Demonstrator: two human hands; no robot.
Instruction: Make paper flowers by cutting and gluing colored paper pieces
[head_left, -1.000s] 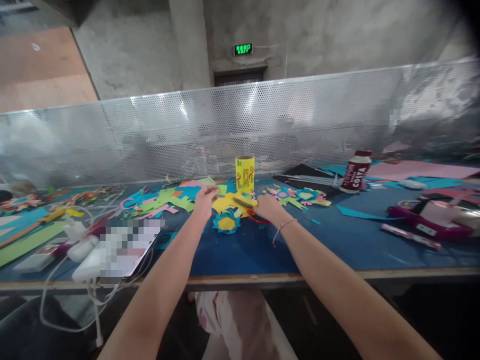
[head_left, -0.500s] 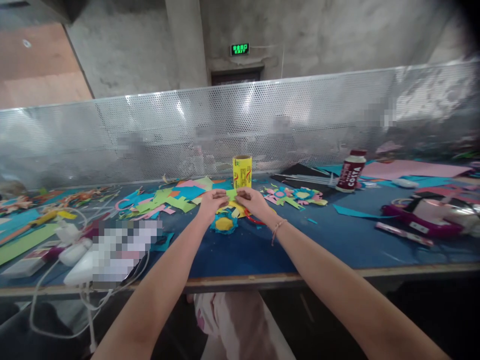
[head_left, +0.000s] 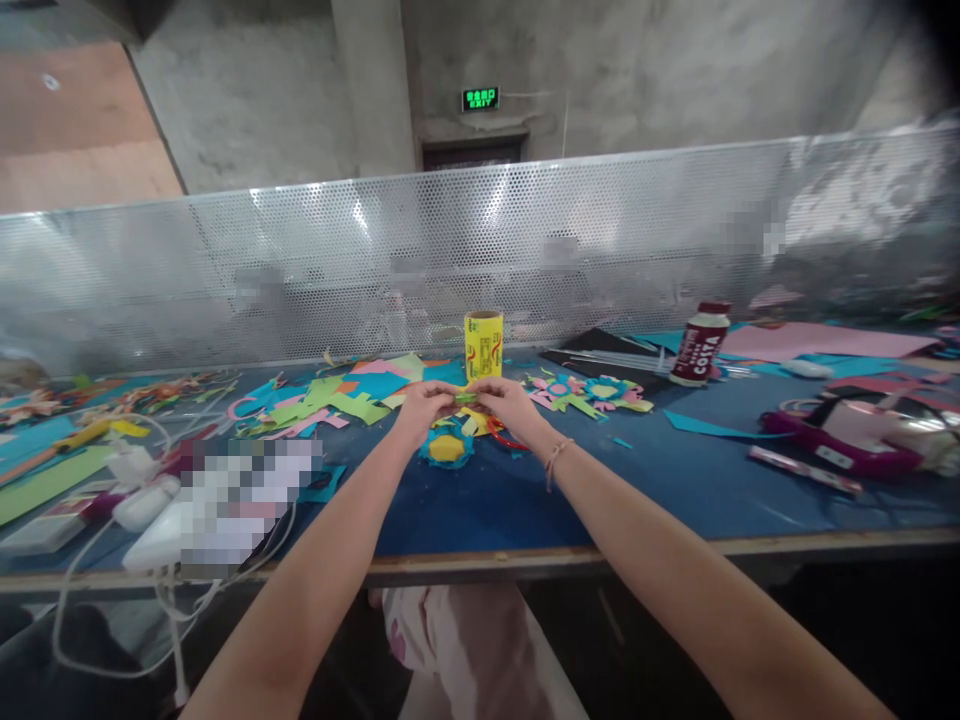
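Between my hands is a small piece of green paper (head_left: 466, 394), seen almost edge-on as a narrow strip. My left hand (head_left: 426, 408) pinches its left end, and my right hand (head_left: 508, 402) pinches the right end. Just below them on the blue table lies a blue paper flower (head_left: 448, 462) with a yellow centre. Red scissor handles (head_left: 507, 436) show partly beneath my right hand. Right behind my fingers stands a yellow tape roll (head_left: 484, 345) on its end.
Green, pink and blue paper scraps (head_left: 330, 400) spread to the left. Other paper flowers (head_left: 600, 388) lie right of my hands. A dark red bottle (head_left: 699, 345) stands farther right, near a purple device (head_left: 847, 440). White cables (head_left: 71, 610) hang over the table edge at left.
The green paper showed a broader face before and now appears as a thinner strip between my fingers. Both hands stay in nearly the same place.
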